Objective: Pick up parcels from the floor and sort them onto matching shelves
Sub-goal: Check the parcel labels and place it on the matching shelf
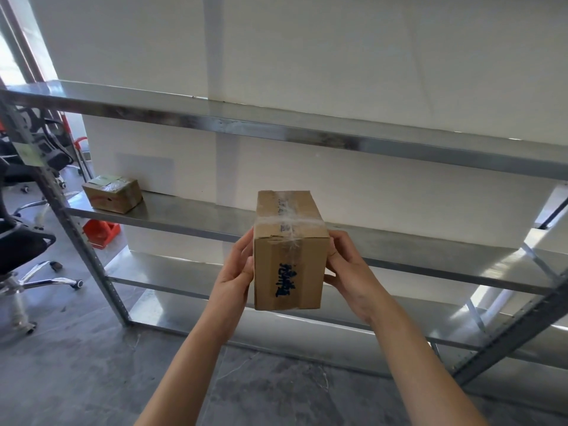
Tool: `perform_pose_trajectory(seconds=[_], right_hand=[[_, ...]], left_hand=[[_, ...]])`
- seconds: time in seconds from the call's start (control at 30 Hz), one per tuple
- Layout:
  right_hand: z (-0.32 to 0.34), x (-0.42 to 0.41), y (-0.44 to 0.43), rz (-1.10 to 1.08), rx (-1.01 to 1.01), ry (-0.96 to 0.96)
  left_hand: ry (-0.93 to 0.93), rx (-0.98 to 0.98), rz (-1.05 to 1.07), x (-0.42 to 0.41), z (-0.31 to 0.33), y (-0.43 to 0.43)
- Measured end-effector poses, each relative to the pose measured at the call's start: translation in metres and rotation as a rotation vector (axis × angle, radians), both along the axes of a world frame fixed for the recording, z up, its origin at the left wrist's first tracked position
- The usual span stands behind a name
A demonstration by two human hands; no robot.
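My left hand [235, 273] and right hand [349, 272] clasp one taped brown cardboard box [289, 250], long axis pointing away toward the grey metal shelf [196, 218], where a second brown box [112, 194] sits far left.

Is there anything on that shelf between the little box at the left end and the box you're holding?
No. In the head view the shelf is bare between the small box and the held box.

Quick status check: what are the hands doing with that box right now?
Left hand and right hand clamp taped cardboard parcel, held off middle shelf. Smaller parcel at shelf's left end, clear of path.
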State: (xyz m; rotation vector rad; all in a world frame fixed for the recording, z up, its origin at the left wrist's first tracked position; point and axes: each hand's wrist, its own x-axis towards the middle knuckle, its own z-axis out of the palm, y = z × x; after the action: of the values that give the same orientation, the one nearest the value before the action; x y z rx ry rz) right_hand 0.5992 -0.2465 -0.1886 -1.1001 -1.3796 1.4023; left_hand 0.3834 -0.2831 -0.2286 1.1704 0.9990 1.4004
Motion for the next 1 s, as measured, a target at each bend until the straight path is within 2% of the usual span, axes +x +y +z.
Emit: perform_pose_trajectory(seconds=[0.17, 0.33, 0.67, 1.0], right_hand=[[0.001, 0.008, 0.001, 0.103, 0.005, 0.024], [-0.002, 0.01, -0.002, 0.12, 0.001, 0.062], [-0.002, 0.015, -0.008, 0.179, 0.051, 0.108], [0.011, 0.001, -0.022, 0.023, 0.049, 0.084]], left_hand=[[-0.037, -0.063, -0.008, -0.007, 0.0, 0.003], [-0.073, -0.087, 0.013, -0.006, 0.009, 0.001], [-0.158, -0.052, 0.062, -0.005, 0.008, -0.007], [-0.16, 0.004, 0.089, -0.002, 0.004, -0.012]])
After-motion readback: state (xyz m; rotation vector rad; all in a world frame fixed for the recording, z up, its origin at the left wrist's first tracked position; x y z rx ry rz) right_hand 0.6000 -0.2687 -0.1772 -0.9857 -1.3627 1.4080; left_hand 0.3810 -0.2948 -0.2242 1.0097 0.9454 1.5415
